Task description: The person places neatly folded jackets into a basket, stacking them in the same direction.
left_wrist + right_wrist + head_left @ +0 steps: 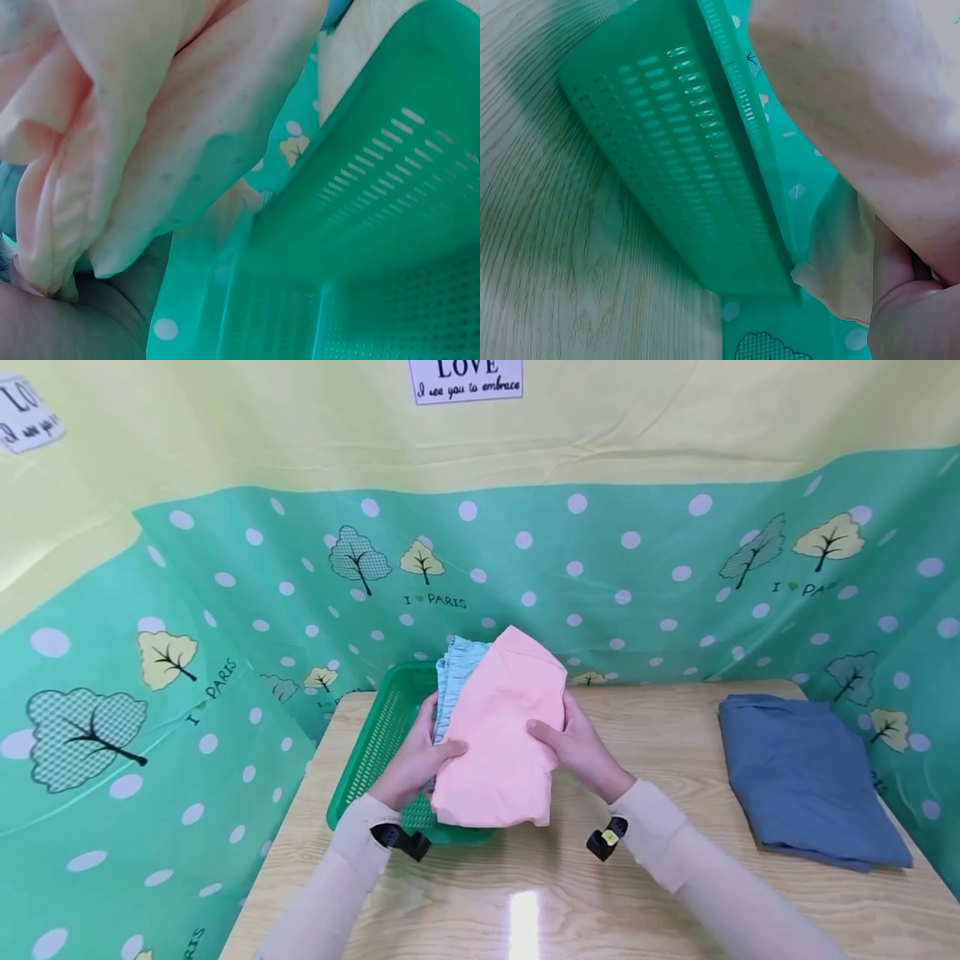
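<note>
A folded pink cloth (pixel 498 735), its exact kind unclear, is held up over the right part of a green basket (pixel 352 768). My left hand (pixel 416 764) grips its left edge, thumb in front and fingers behind. On the opposite edge, my right hand (pixel 585 747) pinches the cloth with the thumb on top. Behind the pink cloth shows a light blue gathered fabric (pixel 457 668), close to the left fingers; whether it is a separate piece I cannot tell. In the left wrist view the pink cloth (pixel 195 142) hangs in loose folds beside the basket (pixel 375 195).
A folded dark blue cloth (pixel 810 777) lies at the right of the wooden table (pixel 652 877). Green and yellow printed curtains (pixel 622 577) enclose the back and sides. The right wrist view shows the perforated outer wall of the basket (pixel 667 142) standing on the table.
</note>
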`<state>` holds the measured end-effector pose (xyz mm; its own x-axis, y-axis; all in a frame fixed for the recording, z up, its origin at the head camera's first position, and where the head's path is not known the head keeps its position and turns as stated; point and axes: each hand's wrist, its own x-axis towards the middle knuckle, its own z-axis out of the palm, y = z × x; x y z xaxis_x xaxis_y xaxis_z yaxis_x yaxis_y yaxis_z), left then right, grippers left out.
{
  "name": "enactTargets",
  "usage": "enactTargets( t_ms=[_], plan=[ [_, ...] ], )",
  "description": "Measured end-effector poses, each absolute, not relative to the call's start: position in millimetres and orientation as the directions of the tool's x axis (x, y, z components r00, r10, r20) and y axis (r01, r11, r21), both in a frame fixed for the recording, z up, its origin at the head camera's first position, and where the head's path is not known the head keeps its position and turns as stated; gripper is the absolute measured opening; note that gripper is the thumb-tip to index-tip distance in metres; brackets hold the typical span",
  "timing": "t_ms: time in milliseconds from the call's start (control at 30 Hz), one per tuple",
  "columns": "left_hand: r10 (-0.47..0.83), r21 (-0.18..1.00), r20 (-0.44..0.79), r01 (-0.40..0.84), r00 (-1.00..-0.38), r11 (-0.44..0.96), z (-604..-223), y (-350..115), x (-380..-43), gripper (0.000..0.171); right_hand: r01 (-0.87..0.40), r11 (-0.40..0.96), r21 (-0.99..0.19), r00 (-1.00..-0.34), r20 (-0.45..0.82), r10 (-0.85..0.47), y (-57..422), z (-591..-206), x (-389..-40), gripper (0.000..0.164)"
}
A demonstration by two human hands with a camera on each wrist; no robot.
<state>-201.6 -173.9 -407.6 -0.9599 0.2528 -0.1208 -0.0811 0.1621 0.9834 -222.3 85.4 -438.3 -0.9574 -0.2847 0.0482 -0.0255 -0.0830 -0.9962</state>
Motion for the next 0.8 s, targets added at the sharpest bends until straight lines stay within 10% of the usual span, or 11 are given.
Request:
enactTargets(
  t_ms=[800],
  plan=[
    [0.230,0.965,-0.186,-0.134,-0.955,0.224,-414.2,-226.3,-217.2,0.093,0.041,-0.036,-0.998,-0.938,-0.026,-0.346,40.2,-438.6,-240.3,0.079]
  ],
)
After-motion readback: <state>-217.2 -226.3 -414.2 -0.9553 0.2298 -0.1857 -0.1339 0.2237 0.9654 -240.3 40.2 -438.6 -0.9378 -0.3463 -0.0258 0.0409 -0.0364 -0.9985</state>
